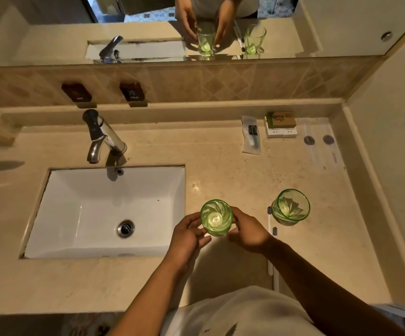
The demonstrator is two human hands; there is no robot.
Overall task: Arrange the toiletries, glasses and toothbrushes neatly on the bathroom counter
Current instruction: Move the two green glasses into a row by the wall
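bare counter [220, 163] behind, second glass [290, 207] and toothbrushes [270, 221] rightward

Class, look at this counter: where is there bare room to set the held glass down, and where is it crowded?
Bare patches: the counter between the faucet and the sachet, and the strip between the sink and the front edge. Crowded: the back right corner with the soap boxes, and around the second glass beside the toothbrushes.

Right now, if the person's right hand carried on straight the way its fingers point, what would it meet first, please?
The right hand points leftward across the counter, and its fingers already wrap the green glass. That glass is the first thing in line; past it is the left hand, though depth is hard to judge.
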